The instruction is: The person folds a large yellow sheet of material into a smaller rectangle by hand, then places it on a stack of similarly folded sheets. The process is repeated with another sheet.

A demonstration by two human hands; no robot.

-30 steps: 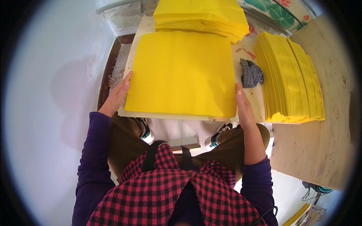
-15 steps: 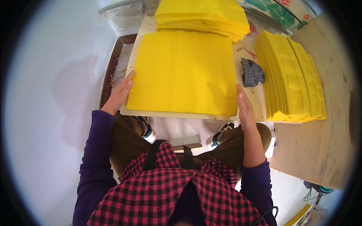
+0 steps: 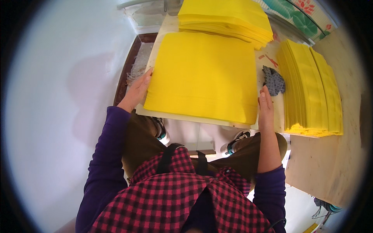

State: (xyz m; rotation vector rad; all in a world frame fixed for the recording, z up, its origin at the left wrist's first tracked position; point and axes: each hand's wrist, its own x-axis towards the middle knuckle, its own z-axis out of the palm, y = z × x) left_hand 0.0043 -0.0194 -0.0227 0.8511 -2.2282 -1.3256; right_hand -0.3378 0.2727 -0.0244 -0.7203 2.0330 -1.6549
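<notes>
Head view: yellow stack of sheets (image 3: 204, 77) flat on a pale wooden tabletop (image 3: 168, 25), a bit above the middle of the frame. Left hand (image 3: 136, 92) along its left edge, fingers pretty much pressed together, not pinching anything as far as visible. Right hand (image 3: 266, 110) just beside the right edge, fingers close together too, but can't tell about actual contact there. With hands like that, probably best to go flat-palmed, push lightly and equally from both sides, and not squeeze hard enough to buckle the middle. Maybe mind the grey cloth (image 3: 274, 80) by the right fingertips as well. Direction-wise: near edge toward the bottom of the frame, far edge toward the other yellow pile (image 3: 225, 19) up top. Long axis apparently left to right, dipping slightly toward lower right, fisheye bend permitting.
</notes>
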